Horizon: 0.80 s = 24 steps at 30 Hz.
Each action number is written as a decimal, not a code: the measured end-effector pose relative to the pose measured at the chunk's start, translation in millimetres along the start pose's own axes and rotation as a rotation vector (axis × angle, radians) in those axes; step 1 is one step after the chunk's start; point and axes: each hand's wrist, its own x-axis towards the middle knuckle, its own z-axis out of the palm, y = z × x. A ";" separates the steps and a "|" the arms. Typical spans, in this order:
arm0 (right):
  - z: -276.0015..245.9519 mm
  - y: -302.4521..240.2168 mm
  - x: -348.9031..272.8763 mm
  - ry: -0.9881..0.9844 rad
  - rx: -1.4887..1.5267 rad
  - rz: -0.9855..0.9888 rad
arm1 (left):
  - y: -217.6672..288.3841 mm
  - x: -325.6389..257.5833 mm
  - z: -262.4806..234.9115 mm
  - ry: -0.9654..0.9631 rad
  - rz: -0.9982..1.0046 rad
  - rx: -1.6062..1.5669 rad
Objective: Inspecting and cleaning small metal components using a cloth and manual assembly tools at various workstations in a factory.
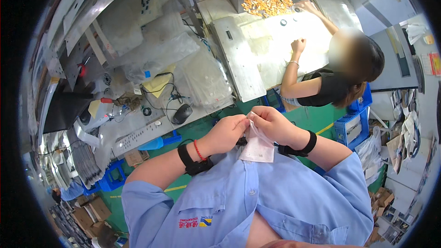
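A small, limp pinkish-white piece of thin sheet [257, 150], cloth or paper, hangs in front of my blue shirt. My left hand [227, 132] pinches its upper end between thumb and fingers. Right beside it, my right hand [274, 125] is closed on the same upper end, and the fingertips of both hands nearly meet there. The sheet's lower edge hangs loose against the shirt. Folds hide what lies between the fingertips. Each wrist wears a black band, and the left one also has a red cord.
On the left workbench [133, 140] lie a black mouse [182, 114], cables, clear plastic bags [202, 80] and a red-handled tool [107, 100]. At the right table [248, 55], a person [317, 85] sits near a heap of small orange pieces [266, 2]. Blue crates [347, 128] stand on the green floor.
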 end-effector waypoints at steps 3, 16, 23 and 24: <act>5.6 -7.4 -2.2 0.030 0.124 -0.016 | 11.5 -2.4 -6.2 -0.088 -0.083 -0.147; 6.6 -26.5 -2.3 0.043 -0.088 -0.135 | 34.7 -22.6 -2.7 -0.268 -0.451 -0.740; 16.9 -58.6 4.0 0.238 0.054 -0.239 | 68.8 -14.8 -8.3 -0.135 -0.223 -0.710; 17.2 -62.4 3.9 0.237 0.050 -0.244 | 71.1 -14.1 -9.0 -0.115 -0.195 -0.702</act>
